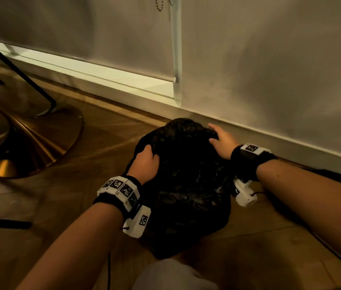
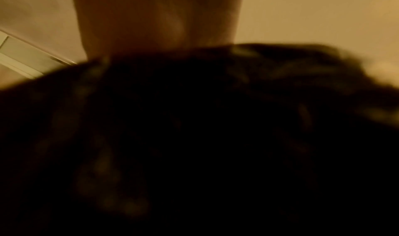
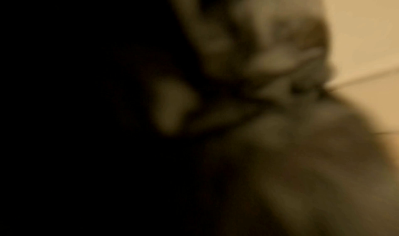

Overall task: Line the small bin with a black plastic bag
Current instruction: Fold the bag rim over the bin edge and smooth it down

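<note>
One black plastic bin bag (image 1: 186, 185) lies on the wooden floor (image 1: 102, 132), just beside the white skirting board (image 1: 291, 141) at the foot of the pale wall (image 1: 270, 70). The bag is full and lumpy. Its thin film is crumpled all over and catches small dull glints, and its narrower upper end points toward the wall.

Both of the person's hands are on the bag. The left hand (image 1: 144, 162) grips its upper left side, with the fingers curled down into a fold of the plastic. The right hand (image 1: 222, 143) holds the top right of the bag, close to the skirting board, with the thumb on the near side and the fingers reaching over the far side of a bunched ridge. The left wrist view shows only dark wrinkled film filling the frame. The right wrist view is too blurred to show how tightly the right hand holds.

Each of the two wrists carries one black band with white marker blocks, one on the left (image 1: 121, 190) and one on the right (image 1: 251, 148).

To the left stand one gold pedestal base (image 1: 40, 143) and one black metal leg (image 1: 19, 74), both well apart from the bag. One bead chain (image 1: 159, 5) hangs at the top of the frame.
</note>
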Tool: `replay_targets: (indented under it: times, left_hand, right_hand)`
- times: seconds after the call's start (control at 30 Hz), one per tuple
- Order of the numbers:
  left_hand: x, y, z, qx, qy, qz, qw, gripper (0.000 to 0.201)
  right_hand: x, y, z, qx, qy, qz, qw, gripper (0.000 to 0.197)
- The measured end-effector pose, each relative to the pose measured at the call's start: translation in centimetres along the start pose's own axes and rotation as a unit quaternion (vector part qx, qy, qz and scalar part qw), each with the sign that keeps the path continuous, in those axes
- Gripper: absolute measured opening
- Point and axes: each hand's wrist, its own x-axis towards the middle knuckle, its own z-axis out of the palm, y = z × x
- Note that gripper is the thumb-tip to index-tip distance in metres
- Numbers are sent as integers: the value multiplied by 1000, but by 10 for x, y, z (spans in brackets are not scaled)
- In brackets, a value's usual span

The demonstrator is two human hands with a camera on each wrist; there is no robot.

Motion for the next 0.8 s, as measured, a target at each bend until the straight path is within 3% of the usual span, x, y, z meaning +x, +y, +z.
replay_targets:
  times: [0.13,0.23,0.33,0.4,0.53,0.6,0.63,0.7,0.73,0.8]
  left_hand:
    - [12,4,8,-14,44,-41,998,25]
    - [21,8,8,-20,58,-49,997,36]
    - [26,10,5,-35,64,-58,996,38]
    - [28,11,0,-57,43,-64,995,44]
    - [16,6,-18,-178,-2,-111,978,76]
    - [2,-1,-18,-149,-52,-131,979,86]
    - [-4,-5,-13,-111,-88,-143,980,84]
    - [-16,-6,4,-36,-121,-149,981,53]
    - [-21,-3,10,-12,-115,-139,984,37]
    - [-23,6,16,-13,-86,-118,989,32]
  right_hand:
    - [-5,0,-1,50,42,25,998,73]
    - [-12,8,1,71,-61,43,995,78]
    - [-17,10,-11,83,-66,58,993,82]
    - [-26,11,-21,151,-55,57,985,82]
    - [-54,18,-32,233,-35,69,969,82]
    - [-67,23,-24,268,-73,89,956,80]
    - [-71,24,-16,277,-101,82,952,78]
    - [-74,28,2,258,-126,67,955,80]
    - [-73,27,7,245,-115,63,961,79]
    - [-65,23,8,217,-88,68,970,70]
